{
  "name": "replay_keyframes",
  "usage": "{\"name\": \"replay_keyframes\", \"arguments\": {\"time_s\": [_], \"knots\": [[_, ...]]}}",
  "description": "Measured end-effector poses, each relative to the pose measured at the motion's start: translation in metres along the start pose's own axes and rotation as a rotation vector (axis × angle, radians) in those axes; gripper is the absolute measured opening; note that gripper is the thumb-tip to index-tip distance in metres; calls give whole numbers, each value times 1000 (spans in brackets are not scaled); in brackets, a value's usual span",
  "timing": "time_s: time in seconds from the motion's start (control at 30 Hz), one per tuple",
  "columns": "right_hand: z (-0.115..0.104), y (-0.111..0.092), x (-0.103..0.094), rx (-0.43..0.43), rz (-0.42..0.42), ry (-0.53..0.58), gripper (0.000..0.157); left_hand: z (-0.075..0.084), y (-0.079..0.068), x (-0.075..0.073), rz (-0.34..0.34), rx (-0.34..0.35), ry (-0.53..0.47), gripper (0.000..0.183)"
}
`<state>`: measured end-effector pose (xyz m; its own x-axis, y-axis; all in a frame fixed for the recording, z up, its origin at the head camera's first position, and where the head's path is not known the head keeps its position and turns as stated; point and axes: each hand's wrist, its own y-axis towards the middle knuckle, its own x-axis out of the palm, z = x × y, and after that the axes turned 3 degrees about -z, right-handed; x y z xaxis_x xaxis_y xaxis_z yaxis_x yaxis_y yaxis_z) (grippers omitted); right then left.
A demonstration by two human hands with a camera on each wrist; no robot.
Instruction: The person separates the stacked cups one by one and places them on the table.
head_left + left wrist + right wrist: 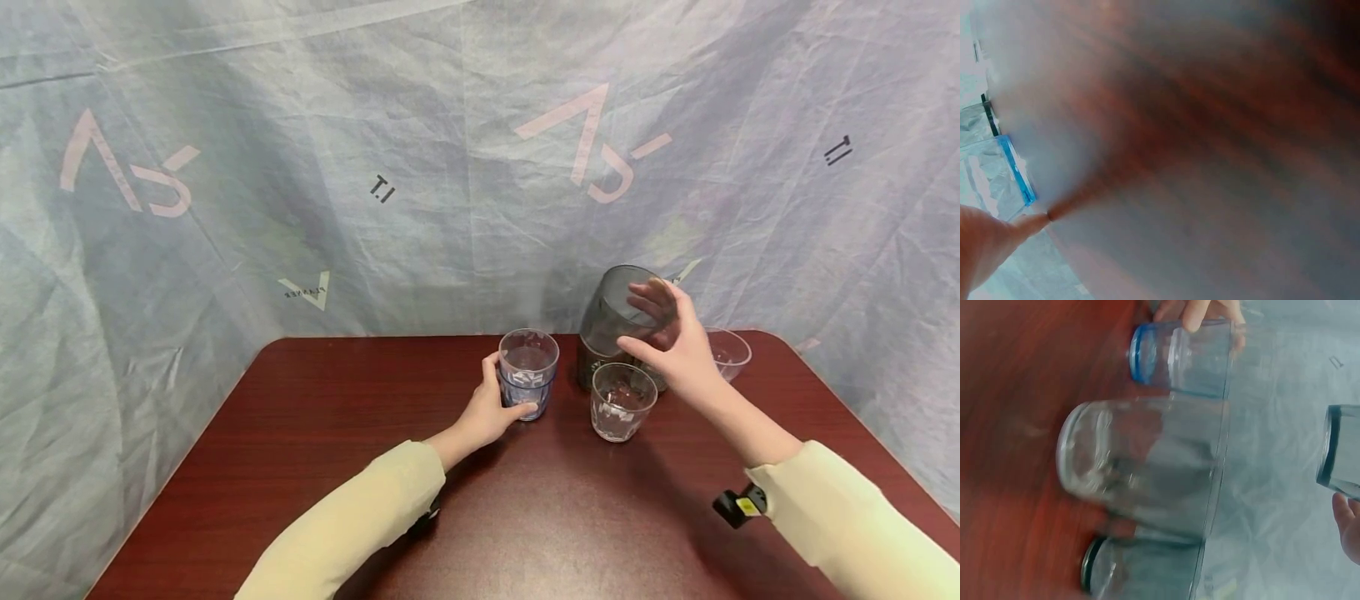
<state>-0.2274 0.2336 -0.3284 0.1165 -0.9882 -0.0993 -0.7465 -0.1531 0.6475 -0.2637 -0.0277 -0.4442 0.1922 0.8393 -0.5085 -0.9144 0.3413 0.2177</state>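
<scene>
My left hand [483, 412] grips a clear glass [527, 358] with a blue lower part, standing upright on the table; the thumb lies across its near side. In the right wrist view, this glass [1200, 359] shows a blue base. My right hand [678, 346] holds a smoky grey glass [611, 308], tilted and raised, with the fingers seen through its wall. Below it stands another grey glass [591, 371], partly hidden; the right wrist view shows this lower glass [1147, 569] on the table. Just in front stands a clear glass [621, 412].
A clear, wide-rimmed vessel [731, 354] stands at the back right, partly behind my right wrist. The dark red wooden table [360, 383] ends at a hanging grey cloth [420, 250] with printed letters.
</scene>
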Motion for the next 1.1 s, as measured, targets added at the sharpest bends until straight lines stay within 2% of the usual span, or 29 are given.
{"name": "replay_keyframes", "arguments": {"time_s": [0.27,0.47,0.53,0.63,0.7,0.8,1.1], "knots": [[-12,-31,-34,24,25,-49,81,0,0,0,-3,-11,-11,88],[-8,-56,-59,73,63,-67,79,0,1,0,-2,-11,-11,88],[-6,-64,-66,99,81,-110,78,-1,1,1,-1,-10,-12,88],[-1,-75,-75,152,103,-260,78,-1,1,2,-3,-11,-8,88],[2,-82,-80,187,110,-344,78,-1,1,2,-5,-11,-6,88],[9,-90,-84,211,111,-395,80,0,1,2,-4,-9,-9,88],[35,-106,-82,267,40,-384,79,1,1,1,-11,-19,-9,87]]}}
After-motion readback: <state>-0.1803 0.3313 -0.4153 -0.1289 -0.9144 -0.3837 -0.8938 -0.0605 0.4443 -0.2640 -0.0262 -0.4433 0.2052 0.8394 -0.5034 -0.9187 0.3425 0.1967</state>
